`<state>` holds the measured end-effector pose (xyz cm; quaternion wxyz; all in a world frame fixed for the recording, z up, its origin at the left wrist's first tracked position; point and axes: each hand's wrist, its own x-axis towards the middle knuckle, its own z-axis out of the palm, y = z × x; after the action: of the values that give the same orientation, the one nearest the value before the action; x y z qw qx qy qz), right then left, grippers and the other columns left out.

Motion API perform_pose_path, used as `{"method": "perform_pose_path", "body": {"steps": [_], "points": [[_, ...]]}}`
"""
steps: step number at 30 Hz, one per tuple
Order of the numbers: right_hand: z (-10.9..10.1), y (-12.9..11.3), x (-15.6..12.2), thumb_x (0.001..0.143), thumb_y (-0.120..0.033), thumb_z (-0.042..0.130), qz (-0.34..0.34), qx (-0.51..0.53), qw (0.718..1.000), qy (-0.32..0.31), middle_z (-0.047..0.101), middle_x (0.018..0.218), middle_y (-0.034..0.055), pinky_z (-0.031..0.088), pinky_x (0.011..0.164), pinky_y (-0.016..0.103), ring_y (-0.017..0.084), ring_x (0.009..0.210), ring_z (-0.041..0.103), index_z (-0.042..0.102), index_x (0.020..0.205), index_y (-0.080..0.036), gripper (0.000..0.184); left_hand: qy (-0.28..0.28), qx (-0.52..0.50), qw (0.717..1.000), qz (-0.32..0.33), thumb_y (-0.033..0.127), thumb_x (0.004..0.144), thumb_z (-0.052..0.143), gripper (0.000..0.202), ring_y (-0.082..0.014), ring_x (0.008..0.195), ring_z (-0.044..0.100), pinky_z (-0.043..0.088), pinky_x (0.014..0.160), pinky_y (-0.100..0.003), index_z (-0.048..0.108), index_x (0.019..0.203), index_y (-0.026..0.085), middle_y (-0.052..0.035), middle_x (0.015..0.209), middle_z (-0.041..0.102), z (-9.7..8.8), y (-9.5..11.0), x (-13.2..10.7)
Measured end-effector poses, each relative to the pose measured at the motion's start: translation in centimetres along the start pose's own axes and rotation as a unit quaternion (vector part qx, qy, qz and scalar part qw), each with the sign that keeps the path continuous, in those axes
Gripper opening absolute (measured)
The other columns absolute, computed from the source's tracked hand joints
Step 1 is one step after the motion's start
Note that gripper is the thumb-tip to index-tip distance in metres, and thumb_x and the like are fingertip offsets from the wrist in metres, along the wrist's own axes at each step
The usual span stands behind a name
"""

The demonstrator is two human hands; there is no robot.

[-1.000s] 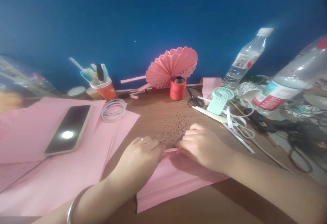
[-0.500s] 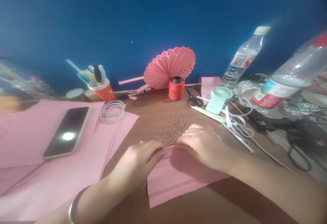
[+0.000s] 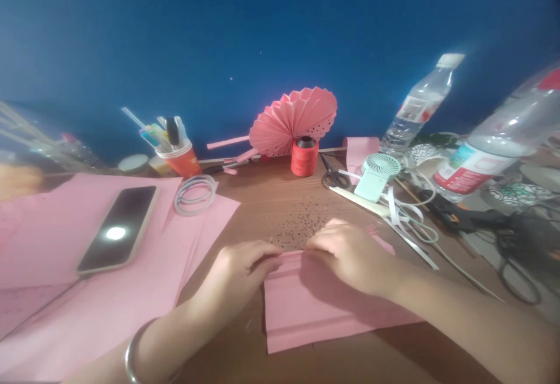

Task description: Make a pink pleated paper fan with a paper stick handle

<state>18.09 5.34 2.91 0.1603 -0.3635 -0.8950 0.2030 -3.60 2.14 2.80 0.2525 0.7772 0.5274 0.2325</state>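
A sheet of pink paper (image 3: 319,308) lies on the brown table before me, with fold lines running across it. My left hand (image 3: 245,267) pinches the far edge near its left corner, thumb below and fingers above. Close beside it, my right hand (image 3: 350,252) grips the same folded edge, its fingers curled over and partly hiding the paper. Dark specks (image 3: 301,220) are scattered on the wood just beyond both hands.
More pink sheets (image 3: 144,308) lie at left, bearing a phone (image 3: 118,229) and clear rings (image 3: 195,195). Behind stand a pen cup (image 3: 184,159), a pleated pink fan (image 3: 293,118) and a red thread spool (image 3: 305,157). Scissors (image 3: 336,179), a mint handheld fan (image 3: 376,178) and bottles (image 3: 476,165) stand right.
The pink paper has shifted slightly right relative to my hands, and its near edge lies a little flatter. Both hands stay on the far edge. The whole view has tilted up slightly.
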Motion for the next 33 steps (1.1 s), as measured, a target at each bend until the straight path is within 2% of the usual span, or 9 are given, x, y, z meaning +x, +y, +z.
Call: {"method": "perform_pose_path", "body": {"steps": [3, 7, 11, 14, 18, 21, 24, 29, 33], "points": [[-0.3, 0.1, 0.1, 0.084, -0.013, 0.044, 0.017, 0.017, 1.000, -0.002, 0.067, 0.076, 0.0008, 0.034, 0.068, 0.029, 0.016, 0.074, 0.057, 0.065, 0.080, -0.021, 0.023, 0.002, -0.020, 1.000, -0.020, 0.024, 0.081, 0.053, 0.015, -0.0120, 0.079, 0.062, 0.047, 0.072, -0.022, 0.067, 0.085, 0.026, 0.0043, 0.088, 0.069, 0.1, -0.3, 0.1], [0.1, -0.8, 0.3, 0.088, -0.023, 0.043, 0.007, 0.046, 0.999, -0.005, 0.067, 0.077, 0.0014, 0.034, 0.072, 0.031, 0.015, 0.072, 0.057, 0.065, 0.084, -0.021, 0.023, -0.018, -0.027, 0.999, -0.032, 0.026, 0.082, 0.050, 0.017, -0.0121, 0.075, 0.062, 0.047, 0.067, -0.022, 0.067, 0.084, 0.025, 0.0045, 0.084, 0.069, 0.0, 0.5, 0.0], [1.1, -1.9, 0.2, 0.088, -0.019, 0.041, -0.017, 0.042, 0.999, -0.014, 0.066, 0.072, 0.0017, 0.033, 0.070, 0.030, 0.014, 0.068, 0.057, 0.064, 0.083, -0.019, 0.023, -0.050, -0.018, 0.998, -0.033, 0.024, 0.083, 0.047, 0.019, -0.0103, 0.067, 0.060, 0.044, 0.060, -0.019, 0.066, 0.083, 0.025, 0.0053, 0.076, 0.067, -0.2, 1.8, -0.3], [1.2, -2.2, 0.1, 0.087, -0.016, 0.041, -0.036, 0.030, 0.999, -0.019, 0.066, 0.071, 0.0010, 0.034, 0.069, 0.030, 0.014, 0.066, 0.056, 0.063, 0.080, -0.018, 0.024, -0.074, -0.009, 0.997, -0.029, 0.024, 0.081, 0.050, 0.016, -0.0103, 0.066, 0.059, 0.043, 0.059, -0.019, 0.066, 0.081, 0.025, 0.0053, 0.075, 0.067, -0.3, 1.8, -0.3], [0.2, -0.3, 0.2, 0.082, -0.011, 0.045, 0.013, -0.023, 1.000, 0.000, 0.067, 0.076, 0.0009, 0.035, 0.064, 0.028, 0.016, 0.073, 0.055, 0.064, 0.081, -0.020, 0.020, -0.015, 0.000, 0.999, -0.038, 0.024, 0.082, 0.049, 0.017, -0.0116, 0.075, 0.060, 0.045, 0.068, -0.021, 0.065, 0.080, 0.024, 0.0042, 0.081, 0.067, -0.6, 0.2, 0.3], [-0.7, 2.2, 0.4, 0.081, -0.012, 0.048, 0.033, -0.053, 0.998, 0.001, 0.068, 0.078, 0.0003, 0.035, 0.064, 0.028, 0.017, 0.074, 0.056, 0.065, 0.080, -0.022, 0.020, 0.018, 0.029, 0.997, -0.068, 0.028, 0.082, 0.046, 0.018, -0.0128, 0.075, 0.059, 0.045, 0.067, -0.023, 0.063, 0.079, 0.022, 0.0030, 0.081, 0.067, -0.9, -1.0, 0.9], [-1.1, 3.7, 0.5, 0.083, -0.014, 0.047, 0.032, -0.061, 0.998, -0.001, 0.067, 0.074, 0.0005, 0.035, 0.063, 0.028, 0.016, 0.072, 0.056, 0.065, 0.077, -0.021, 0.020, 0.005, 0.068, 0.996, -0.054, 0.028, 0.084, 0.041, 0.022, -0.0141, 0.074, 0.059, 0.045, 0.066, -0.025, 0.061, 0.081, 0.021, 0.0011, 0.080, 0.066, -1.1, -1.3, 1.2], [-1.1, 2.6, 0.5, 0.083, -0.015, 0.047, 0.019, -0.064, 0.998, -0.012, 0.064, 0.066, -0.0008, 0.032, 0.059, 0.027, 0.014, 0.065, 0.052, 0.064, 0.071, -0.020, 0.022, -0.041, 0.131, 0.990, 0.025, 0.027, 0.085, 0.039, 0.024, -0.0148, 0.077, 0.058, 0.043, 0.070, -0.025, 0.062, 0.087, 0.023, 0.0002, 0.083, 0.065, -0.8, -1.3, 0.9], [-1.5, 2.8, 0.5, 0.084, -0.021, 0.047, 0.042, -0.020, 0.999, -0.016, 0.065, 0.068, -0.0006, 0.034, 0.061, 0.028, 0.015, 0.066, 0.054, 0.065, 0.072, -0.021, 0.022, -0.047, 0.130, 0.990, 0.011, 0.024, 0.085, 0.039, 0.024, -0.0137, 0.075, 0.057, 0.043, 0.067, -0.024, 0.063, 0.081, 0.023, 0.0018, 0.080, 0.065, -0.8, -1.6, 1.0]]}}
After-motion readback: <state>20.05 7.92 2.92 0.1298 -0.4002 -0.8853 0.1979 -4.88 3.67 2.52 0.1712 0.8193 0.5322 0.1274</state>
